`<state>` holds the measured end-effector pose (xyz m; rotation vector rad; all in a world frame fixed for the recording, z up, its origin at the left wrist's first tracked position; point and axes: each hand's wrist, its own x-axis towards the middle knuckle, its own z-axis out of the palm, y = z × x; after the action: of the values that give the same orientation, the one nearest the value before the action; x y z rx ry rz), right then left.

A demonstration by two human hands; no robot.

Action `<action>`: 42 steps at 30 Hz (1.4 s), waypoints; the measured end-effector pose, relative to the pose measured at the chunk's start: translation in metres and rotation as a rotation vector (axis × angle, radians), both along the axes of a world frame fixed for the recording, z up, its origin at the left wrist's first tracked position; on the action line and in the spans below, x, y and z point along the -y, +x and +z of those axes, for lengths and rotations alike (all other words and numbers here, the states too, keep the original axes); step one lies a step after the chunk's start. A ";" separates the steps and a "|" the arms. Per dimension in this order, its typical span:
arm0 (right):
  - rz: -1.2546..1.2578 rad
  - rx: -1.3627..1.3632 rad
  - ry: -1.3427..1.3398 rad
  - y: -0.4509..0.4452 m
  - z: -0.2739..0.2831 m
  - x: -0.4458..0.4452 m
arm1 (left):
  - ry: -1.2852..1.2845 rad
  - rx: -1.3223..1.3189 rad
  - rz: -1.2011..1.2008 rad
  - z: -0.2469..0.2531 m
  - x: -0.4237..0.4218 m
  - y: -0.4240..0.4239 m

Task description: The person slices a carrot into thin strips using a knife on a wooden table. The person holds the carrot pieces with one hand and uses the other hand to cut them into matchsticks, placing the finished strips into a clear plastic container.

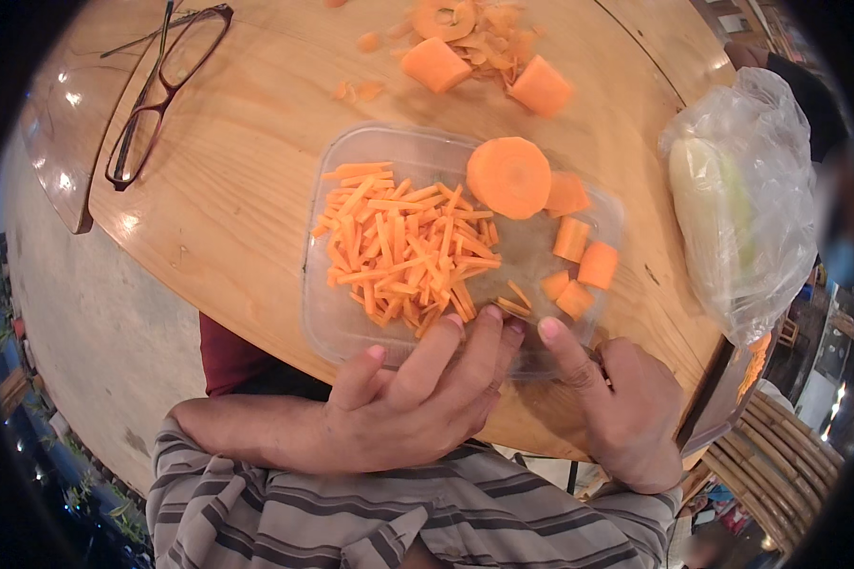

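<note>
A translucent plastic lid [413,139] lies on the wooden table and bears a heap of carrot matchsticks [406,249]. On its right side are a thick carrot round [509,178] and several small carrot chunks [571,239]. My left hand [427,391] reaches over the near edge, its fingertips bunched on a thin carrot piece [512,307]. To its right, my right hand [626,405] grips a knife, index finger stretched forward along it. Only a bit of the dark knife handle [601,359] shows clearly; fingers hide most of the blade.
Carrot peelings [494,46] and two thick carrot chunks [436,65] sit beyond the lid. Eyeglasses [160,107] rest at the far left. A clear plastic bag [747,206] with a pale vegetable stands at right, near a container [726,405] holding orange shreds. Another person's dark sleeve [808,99] appears behind.
</note>
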<state>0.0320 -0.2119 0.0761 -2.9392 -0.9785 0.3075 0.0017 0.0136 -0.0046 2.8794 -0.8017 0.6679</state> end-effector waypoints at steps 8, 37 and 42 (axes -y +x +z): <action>-0.124 -0.042 -0.056 -0.002 0.019 0.010 | 0.006 0.030 0.023 0.000 -0.003 -0.001; -0.006 0.095 0.005 -0.002 -0.007 0.001 | -0.035 0.032 -0.013 -0.004 -0.001 -0.001; -0.088 0.031 0.031 0.002 0.006 -0.008 | -0.061 0.025 0.012 -0.003 0.000 -0.001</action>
<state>0.0339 -0.2043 0.0822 -2.9565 -0.8457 0.2419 0.0005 0.0135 -0.0076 2.8291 -0.7548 0.7182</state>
